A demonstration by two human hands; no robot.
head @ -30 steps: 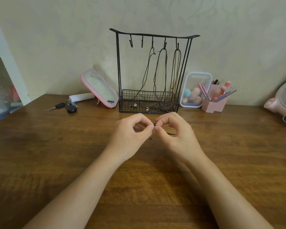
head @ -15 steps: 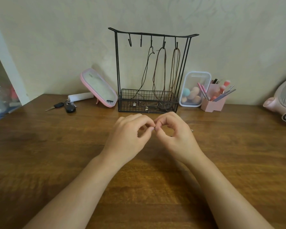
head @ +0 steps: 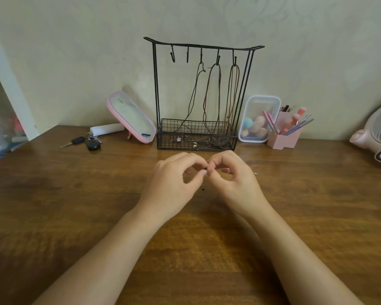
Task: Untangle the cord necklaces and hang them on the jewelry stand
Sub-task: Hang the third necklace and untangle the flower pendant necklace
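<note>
Both hands meet low over the counter, the left hand and the right hand each pinching a dark cord between thumb and forefinger, right where their fingertips touch; the other fingers curl loosely. Only a scrap of that cord shows, a dark bit at the pinch and a short end dangling just below it, so I cannot tell how long it is or how knotted. A small pale metal piece peeks out just right of the right hand, too small to say whether it belongs to the cord. Straight beyond the hands stands the jewelry stand, where three necklaces already hang: a black cord, a brown cord and a lighter brown cord, their lower ends trailing into the wire basket at its foot, where the small fittings lie in a bit of a muddle. Two bare hooks wait up beyond the left hand. By my reckoning the job is well past halfway: three up, one being picked at. What seems left is to free this one and carry it up and forward to a bare hook; whether another necklace waits, I cannot see.
</note>
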